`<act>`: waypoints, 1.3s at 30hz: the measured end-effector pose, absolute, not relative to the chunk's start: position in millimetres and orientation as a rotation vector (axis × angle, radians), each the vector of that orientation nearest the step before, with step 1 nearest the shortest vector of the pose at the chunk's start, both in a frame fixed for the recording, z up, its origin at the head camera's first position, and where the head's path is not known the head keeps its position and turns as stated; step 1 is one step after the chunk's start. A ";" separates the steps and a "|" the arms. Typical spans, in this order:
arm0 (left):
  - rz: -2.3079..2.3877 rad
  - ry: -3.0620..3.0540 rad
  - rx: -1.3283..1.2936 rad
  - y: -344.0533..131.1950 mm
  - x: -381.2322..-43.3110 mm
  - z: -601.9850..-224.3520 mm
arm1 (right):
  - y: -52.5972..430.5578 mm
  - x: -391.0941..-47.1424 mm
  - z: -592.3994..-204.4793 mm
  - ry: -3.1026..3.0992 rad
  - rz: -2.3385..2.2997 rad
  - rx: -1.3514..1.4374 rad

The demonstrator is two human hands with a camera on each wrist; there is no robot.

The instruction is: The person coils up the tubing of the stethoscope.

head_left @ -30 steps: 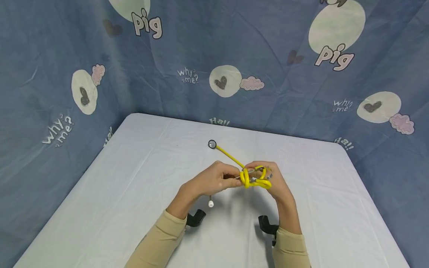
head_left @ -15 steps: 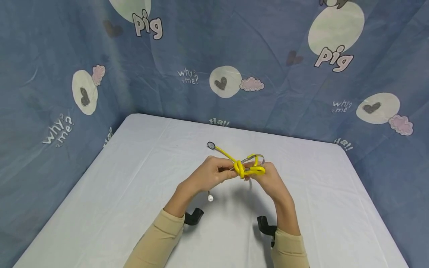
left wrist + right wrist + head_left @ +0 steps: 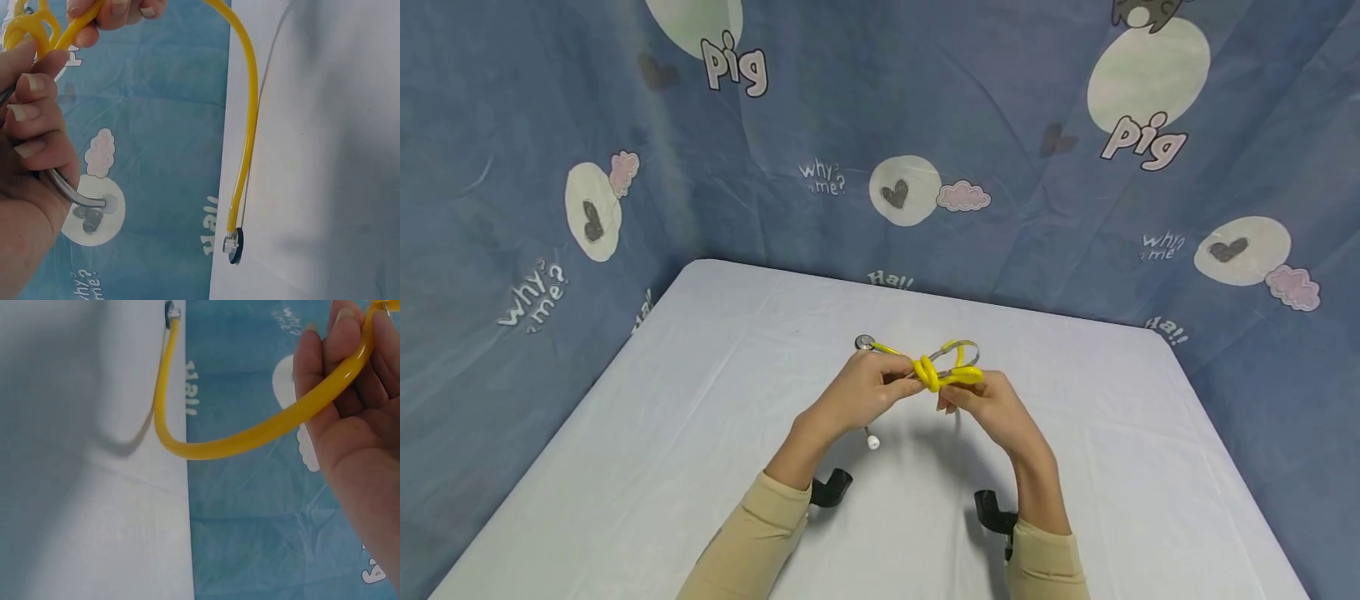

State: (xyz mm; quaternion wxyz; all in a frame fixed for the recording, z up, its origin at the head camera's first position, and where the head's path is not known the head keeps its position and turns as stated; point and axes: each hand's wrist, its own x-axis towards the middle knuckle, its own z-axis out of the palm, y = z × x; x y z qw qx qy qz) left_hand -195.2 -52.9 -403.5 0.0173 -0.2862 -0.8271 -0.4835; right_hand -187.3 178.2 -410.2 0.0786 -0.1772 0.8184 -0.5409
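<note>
A yellow stethoscope (image 3: 927,372) is held up over the table, its tubing wound into a knot between both hands. My left hand (image 3: 867,390) pinches the metal ear tubes just left of the knot. One ear tube (image 3: 72,192) curves out beneath the left fingers to a white ear tip (image 3: 872,442). My right hand (image 3: 996,410) is at the knot's right, fingers curled on the yellow tubing (image 3: 250,440). From there the tubing bends down to the round chest piece (image 3: 233,245), near the white tabletop. Loops of tube and metal stand above the right fingers.
A white cloth covers the table (image 3: 737,333). Behind it hangs a blue printed curtain (image 3: 1000,108). Black curved mounts (image 3: 831,488) sit at both wrists, by the beige sleeves (image 3: 748,542).
Both hands have shifted left with the knot. The right hand has dropped from behind the loops to below them. The chest piece has come lower, close behind the left hand.
</note>
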 end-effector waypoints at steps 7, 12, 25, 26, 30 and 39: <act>-1.386 -2.600 -0.840 -53.1 -197.1 -407.5 | 178.1 -186.8 -409.4 2.441 -1.584 -0.560; -1.330 -2.594 -0.725 -60.6 -201.2 -410.6 | 177.2 -186.7 -409.9 2.445 -1.524 -0.614; -1.237 -2.662 -0.656 -66.6 -207.8 -416.2 | 174.3 -182.9 -407.7 2.445 -1.509 -0.599; -1.241 -2.667 -0.645 -66.5 -207.6 -416.3 | 174.5 -182.7 -407.4 2.439 -1.508 -0.601; -1.244 -2.687 -0.617 -65.9 -208.3 -417.8 | 176.2 -181.7 -405.6 2.446 -1.491 -0.587; -1.237 -2.714 -0.562 -66.8 -210.2 -422.7 | 178.6 -179.4 -401.4 2.458 -1.472 -0.609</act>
